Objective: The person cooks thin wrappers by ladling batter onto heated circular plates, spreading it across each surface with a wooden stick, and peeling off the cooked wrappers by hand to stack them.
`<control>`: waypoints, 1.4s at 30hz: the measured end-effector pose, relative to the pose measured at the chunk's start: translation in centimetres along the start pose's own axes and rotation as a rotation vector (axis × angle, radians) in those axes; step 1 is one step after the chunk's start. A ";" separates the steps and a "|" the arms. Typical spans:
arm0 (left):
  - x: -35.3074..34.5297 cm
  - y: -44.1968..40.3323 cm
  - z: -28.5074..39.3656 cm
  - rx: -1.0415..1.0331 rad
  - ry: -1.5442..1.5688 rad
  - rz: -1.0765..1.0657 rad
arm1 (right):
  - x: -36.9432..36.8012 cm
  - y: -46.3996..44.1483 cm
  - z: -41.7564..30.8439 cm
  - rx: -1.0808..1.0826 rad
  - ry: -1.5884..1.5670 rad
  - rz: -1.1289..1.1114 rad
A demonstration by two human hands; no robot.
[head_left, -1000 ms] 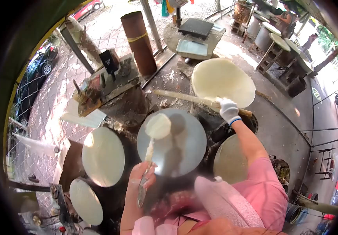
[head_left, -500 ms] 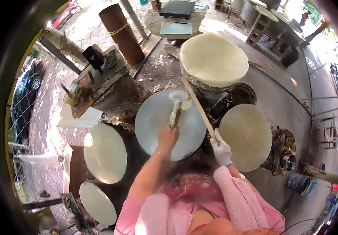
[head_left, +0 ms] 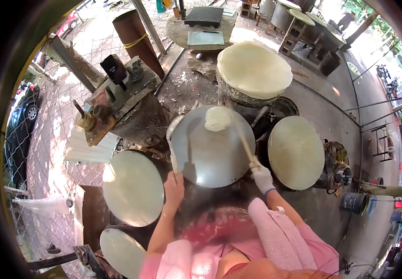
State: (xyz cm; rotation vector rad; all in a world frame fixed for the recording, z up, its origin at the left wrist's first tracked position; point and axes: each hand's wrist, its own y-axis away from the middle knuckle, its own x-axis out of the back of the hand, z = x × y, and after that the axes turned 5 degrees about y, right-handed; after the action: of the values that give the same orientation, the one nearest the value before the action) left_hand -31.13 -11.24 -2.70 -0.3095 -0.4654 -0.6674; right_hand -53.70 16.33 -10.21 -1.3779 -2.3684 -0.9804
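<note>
My bare left hand point(head_left: 174, 188) is closed on the handle of a ladle point(head_left: 173, 151), held upright along the left edge of the round grey griddle point(head_left: 210, 158). A patch of pale batter point(head_left: 217, 119) lies near the griddle's far edge. My gloved right hand point(head_left: 261, 177) grips a wooden stick point(head_left: 245, 145), whose blurred far end reaches over the griddle beside the batter. Behind the griddle, a stack of pale round sheets point(head_left: 254, 69) rests on a round base.
Pale discs stand at the right point(head_left: 297, 152), the left point(head_left: 133, 188) and the lower left point(head_left: 122, 251). A block with a black phone point(head_left: 113, 69) is at the left, near a rusty pipe point(head_left: 135, 42). A bucket point(head_left: 353, 203) is at the right. One person point(head_left: 346, 20) is far back.
My left hand and ladle have moved from the griddle's middle to its left edge. The stick has swung lower over the griddle, and a larger patch of batter now shows there.
</note>
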 end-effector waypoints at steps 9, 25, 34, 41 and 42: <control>4.7 6.4 -0.3 0.195 0.041 -0.038 | -0.3 -1.3 -3.1 0.352 0.195 0.139; 1.3 11.3 3.4 0.434 -0.029 0.246 | 3.5 -7.5 -6.1 0.063 0.006 -0.673; -1.5 14.5 4.4 0.665 0.126 0.383 | 5.7 -17.6 -4.3 0.337 0.086 -0.644; -2.4 16.1 6.6 0.648 0.045 0.422 | 7.4 -17.0 -5.1 0.238 0.097 -0.896; -2.5 16.4 6.1 0.693 0.084 0.436 | 7.8 -17.5 -6.9 0.205 0.031 -0.826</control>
State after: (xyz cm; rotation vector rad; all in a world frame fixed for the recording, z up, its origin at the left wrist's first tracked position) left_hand -24.02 4.82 -0.81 0.2711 -0.5001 -0.0695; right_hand -73.41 11.34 -8.74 -0.2710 -2.9476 -0.8567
